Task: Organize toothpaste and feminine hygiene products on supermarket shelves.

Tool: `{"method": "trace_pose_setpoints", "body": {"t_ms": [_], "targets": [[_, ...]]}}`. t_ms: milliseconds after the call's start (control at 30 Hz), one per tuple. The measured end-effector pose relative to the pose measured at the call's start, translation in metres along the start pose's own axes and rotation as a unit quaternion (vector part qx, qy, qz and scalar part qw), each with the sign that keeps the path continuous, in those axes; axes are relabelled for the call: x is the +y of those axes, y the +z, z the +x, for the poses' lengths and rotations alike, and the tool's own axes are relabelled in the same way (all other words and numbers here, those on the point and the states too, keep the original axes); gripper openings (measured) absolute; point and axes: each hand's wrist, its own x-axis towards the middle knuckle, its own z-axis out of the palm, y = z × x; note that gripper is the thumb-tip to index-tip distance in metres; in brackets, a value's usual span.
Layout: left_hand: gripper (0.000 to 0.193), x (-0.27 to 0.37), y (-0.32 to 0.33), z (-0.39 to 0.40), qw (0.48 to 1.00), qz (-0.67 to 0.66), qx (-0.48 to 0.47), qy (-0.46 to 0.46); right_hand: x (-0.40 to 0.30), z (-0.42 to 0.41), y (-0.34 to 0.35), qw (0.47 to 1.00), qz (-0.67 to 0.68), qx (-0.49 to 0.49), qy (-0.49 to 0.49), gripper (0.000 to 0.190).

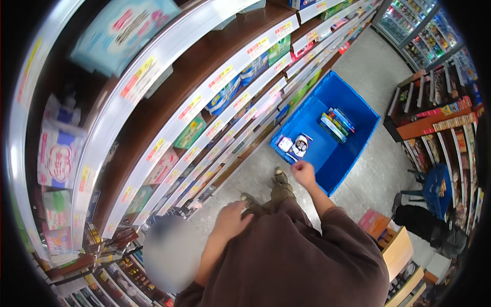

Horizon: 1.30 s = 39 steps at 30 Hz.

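My left hand (230, 220) hangs in front of my body with its fingers spread and nothing in it. The fingers of my right hand (303, 174) are curled at the near rim of a blue plastic crate (347, 174); whether they grip the rim is unclear. Inside the crate, a dark blue and white package (300, 146) and a smaller white and pink package (285, 143) lie near my right hand. Several slim, colourful packages (335, 126) are heaped farther in. The crate stands on the grey floor (238, 174), just beyond my shoes.
Store shelves (199, 50) run along my left with packaged goods and price tags. Glass-door coolers (418, 27) stand at the far end. On the right are snack shelves (456, 161), a blue stool (437, 190) and a person in dark clothing (422, 224). A blurred patch covers the lower left.
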Motion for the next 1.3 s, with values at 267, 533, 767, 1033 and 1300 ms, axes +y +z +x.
{"method": "trace_pose_setpoints", "body": {"t_ms": [267,533,767,1033,1300], "targets": [[0.047,0.082,0.034,0.065,0.993,0.044,-0.112,-0.003,0.121,0.113,0.001,0.915,0.130,0.018,0.381,0.046],[0.048,0.105,0.050,0.063,0.983,0.053,-0.136,-0.108,0.216,0.168,0.092,0.882,0.190,-0.011,0.431,0.081],[0.047,0.116,0.052,0.057,0.977,0.051,-0.128,-0.164,0.172,0.155,0.083,0.863,0.130,-0.104,0.478,0.057],[0.047,0.099,0.046,0.055,0.991,0.031,-0.065,-0.111,0.160,0.147,0.004,0.949,0.160,-0.009,0.271,0.056],[0.062,0.065,-0.011,0.040,0.980,-0.134,0.115,-0.092,-0.089,0.078,-0.114,0.845,0.158,-0.510,-0.002,0.058]]}}
